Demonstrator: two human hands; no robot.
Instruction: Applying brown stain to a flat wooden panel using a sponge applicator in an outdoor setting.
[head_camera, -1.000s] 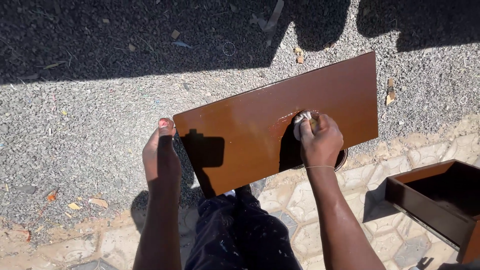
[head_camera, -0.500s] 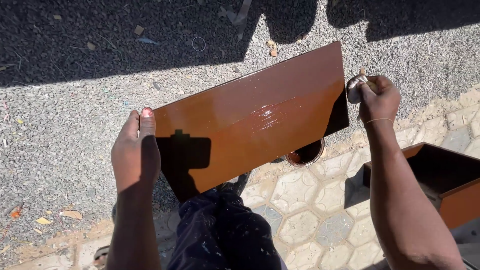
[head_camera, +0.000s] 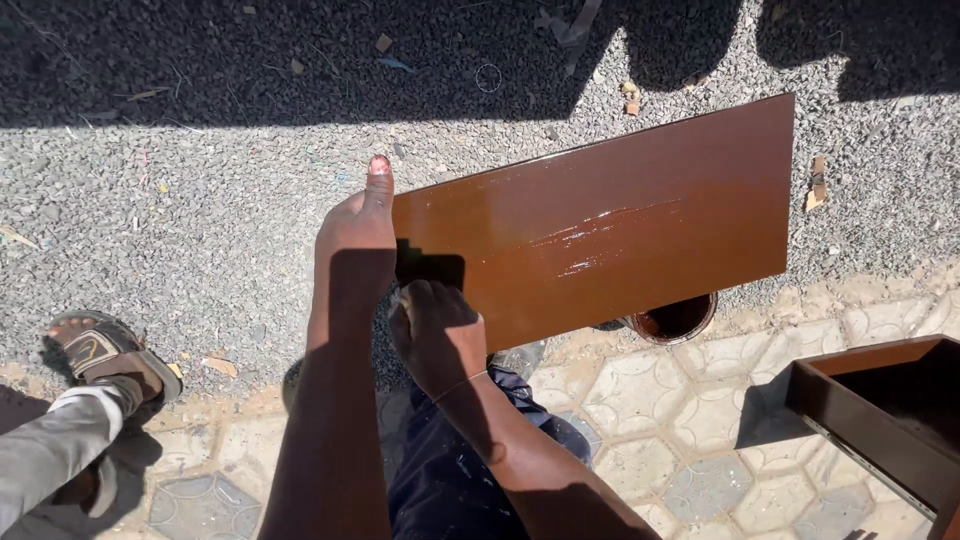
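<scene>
1. The left hand (head_camera: 358, 225) steadies the brown board (head_camera: 600, 215) at its left end, thumb up along the edge and fingers hidden behind it; its grip looks clamped on that edge.
2. The right hand (head_camera: 435, 335) sits at the board's lower left corner, fingers curled together. A pale scrap shows at the knuckles, but I cannot tell what it grips.
3. The board is held tilted above the gravel ground (head_camera: 200, 200), over the person's dark trousers (head_camera: 450, 480). Its face is glossy and wet, with a streaked patch near the middle.
4. To coat well, judging from that streak: long even passes along the length, light pressure, and the left hand kept off the wet face.
5. A small round tin (head_camera: 675, 320) of dark brown liquid stands just under the board's lower edge, on the hexagon paving (head_camera: 650, 420). No label shows on it.
6. A dark brown box frame (head_camera: 880, 410) lies at the right on the paving.
7. Another person's sandalled foot (head_camera: 105, 350) and grey sleeve (head_camera: 50, 450) show at the left.
8. No packages or signs are visible.
</scene>
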